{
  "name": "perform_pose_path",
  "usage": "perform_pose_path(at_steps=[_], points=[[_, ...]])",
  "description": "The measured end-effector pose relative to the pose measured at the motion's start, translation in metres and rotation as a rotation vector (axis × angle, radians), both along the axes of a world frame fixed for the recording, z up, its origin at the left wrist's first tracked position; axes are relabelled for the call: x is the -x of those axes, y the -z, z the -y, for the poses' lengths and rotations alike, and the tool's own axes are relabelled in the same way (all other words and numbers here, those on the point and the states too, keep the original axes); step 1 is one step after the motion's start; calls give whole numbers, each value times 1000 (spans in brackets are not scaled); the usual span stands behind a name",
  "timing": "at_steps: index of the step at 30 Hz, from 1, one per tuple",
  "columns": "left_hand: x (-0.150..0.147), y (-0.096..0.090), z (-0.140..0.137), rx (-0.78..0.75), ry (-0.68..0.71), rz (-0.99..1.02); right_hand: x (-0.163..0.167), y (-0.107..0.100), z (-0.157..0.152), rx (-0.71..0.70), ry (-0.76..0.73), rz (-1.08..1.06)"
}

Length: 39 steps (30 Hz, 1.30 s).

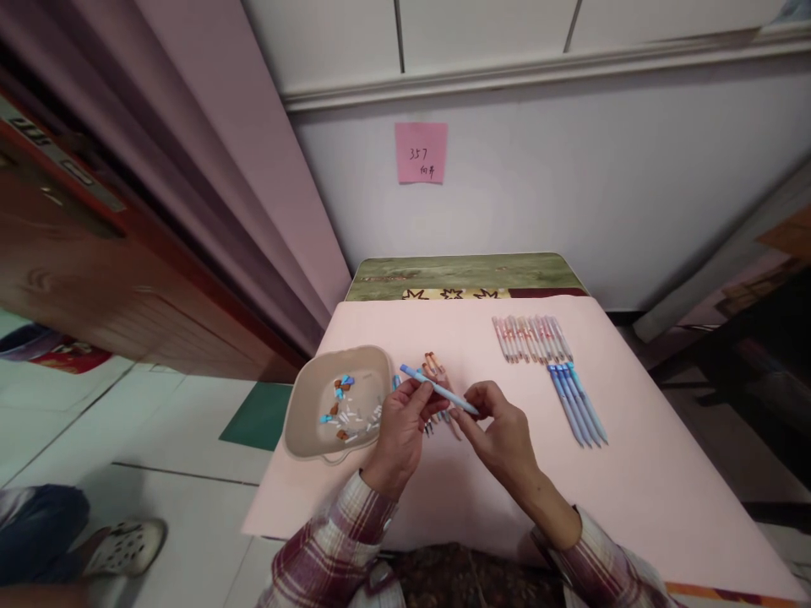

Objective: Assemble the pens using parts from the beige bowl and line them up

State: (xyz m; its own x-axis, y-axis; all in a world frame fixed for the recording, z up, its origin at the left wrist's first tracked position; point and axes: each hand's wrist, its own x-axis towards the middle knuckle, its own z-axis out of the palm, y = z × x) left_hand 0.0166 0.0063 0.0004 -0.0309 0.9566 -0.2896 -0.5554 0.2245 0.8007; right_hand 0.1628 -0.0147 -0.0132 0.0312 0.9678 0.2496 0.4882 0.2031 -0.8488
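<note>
Just right of the basin (317, 380), the person's right hand (503, 431) has thumb and forefinger pinched at the pointed end of a light blue pen (449, 395). Between it and the basin, the left hand (402, 422) clamps the pen's barrel in its fingers. The basin holds small white, blue and brown pieces (345, 416). Right of the basin, partly hidden behind the hands, lie loose pens (434, 365). Well right of it rest four blue pens (578, 405), then, farther off, a row of clear-barrelled pens (532, 339).

Pink table (659, 498): tub (310, 395), pens (577, 405).
</note>
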Motion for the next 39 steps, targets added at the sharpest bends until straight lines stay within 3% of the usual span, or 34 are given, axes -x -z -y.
perform_pose_path(at_steps=[3,9,15,17,20,24,26,28,33,37,39], points=[[1,-1,1,-6,21,-15,0,0,2,22,-9,-23],[3,0,5,-28,107,-87,0,4,5,232,-117,-224],[1,3,9,-42,89,-202,1,1,7,114,-33,-95],[2,4,9,-59,102,-232,1,1,8,135,-44,-125],[5,2,10,-100,151,-251,2,4,8,304,-149,-369],[10,-2,9,-150,241,-231,4,7,6,686,-360,-835],[12,-3,9,-154,249,-233,4,7,5,780,-413,-914],[13,-1,8,-140,227,-261,5,7,4,730,-425,-853],[15,7,8,-134,195,-392,11,13,1,439,-288,-615],[42,7,-2,-153,334,-491,14,17,3,441,-297,-588],[73,6,-14,-147,244,-654,13,18,3,455,-297,-586]])
